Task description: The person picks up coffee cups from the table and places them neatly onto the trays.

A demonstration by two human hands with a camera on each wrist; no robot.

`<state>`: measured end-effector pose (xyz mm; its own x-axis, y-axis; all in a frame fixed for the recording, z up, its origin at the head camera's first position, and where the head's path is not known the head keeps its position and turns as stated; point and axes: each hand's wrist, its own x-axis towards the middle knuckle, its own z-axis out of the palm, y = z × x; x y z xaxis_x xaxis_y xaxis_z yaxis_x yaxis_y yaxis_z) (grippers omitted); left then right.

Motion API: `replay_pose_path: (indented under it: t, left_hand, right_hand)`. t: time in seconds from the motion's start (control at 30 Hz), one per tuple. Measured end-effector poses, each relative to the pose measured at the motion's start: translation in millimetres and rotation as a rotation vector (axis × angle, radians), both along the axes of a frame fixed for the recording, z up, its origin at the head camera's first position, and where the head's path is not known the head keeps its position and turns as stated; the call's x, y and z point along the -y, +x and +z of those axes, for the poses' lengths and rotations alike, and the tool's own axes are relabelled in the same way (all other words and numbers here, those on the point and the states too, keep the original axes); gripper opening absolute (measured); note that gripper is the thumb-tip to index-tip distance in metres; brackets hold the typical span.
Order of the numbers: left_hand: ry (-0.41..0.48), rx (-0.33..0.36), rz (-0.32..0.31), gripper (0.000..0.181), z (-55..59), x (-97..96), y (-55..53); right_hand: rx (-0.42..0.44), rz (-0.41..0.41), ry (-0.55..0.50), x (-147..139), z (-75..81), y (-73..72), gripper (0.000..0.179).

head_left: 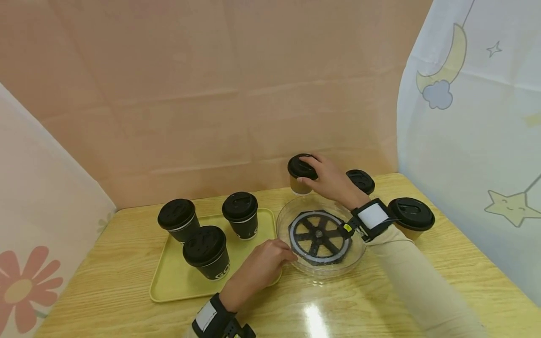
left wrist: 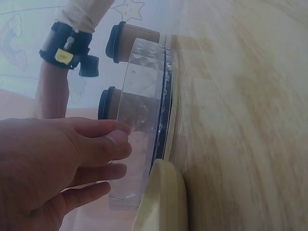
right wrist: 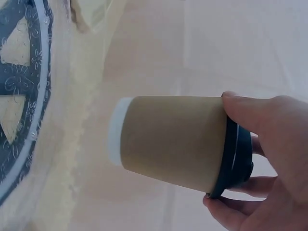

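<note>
My right hand (head_left: 334,183) grips a brown paper cup (right wrist: 173,142) by its black lid (right wrist: 237,154), thumb on one side and fingers on the other. That cup is at the back of the table, behind a clear round tray (head_left: 282,225) with a dark spoked wheel (head_left: 319,234) and pale ring at its bottom. At the tray's near left side, my left hand (head_left: 264,260) pinches the clear wall (left wrist: 137,110) between thumb and forefinger. Whether the held cup touches the table, I cannot tell.
A yellow tray (head_left: 169,286) on the left bears black cups with black lids, among them a front cup (head_left: 207,253) and a right-hand cup (head_left: 241,216). Two more lidded cups, one behind my right wrist (head_left: 361,180) and one beside it (head_left: 410,216), stand right.
</note>
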<state>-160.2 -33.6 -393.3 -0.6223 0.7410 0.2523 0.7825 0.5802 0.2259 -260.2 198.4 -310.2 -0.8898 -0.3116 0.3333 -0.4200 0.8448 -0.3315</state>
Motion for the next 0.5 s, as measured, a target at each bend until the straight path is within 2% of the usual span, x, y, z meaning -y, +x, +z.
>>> replay_pose_path:
  t: [0.27, 0.5]
  left_hand:
    - [-0.002, -0.002, 0.009, 0.031, 0.0, 0.9, -0.9]
    - [-0.002, -0.013, 0.016, 0.032, 0.7, -0.2, -0.5]
  right_hand:
    - [-0.083, 0.047, 0.038, -0.4, 8.1, 29.6, 0.064]
    - [-0.036, 0.064, 0.068, 3.9, 4.4, 45.5, 0.065]
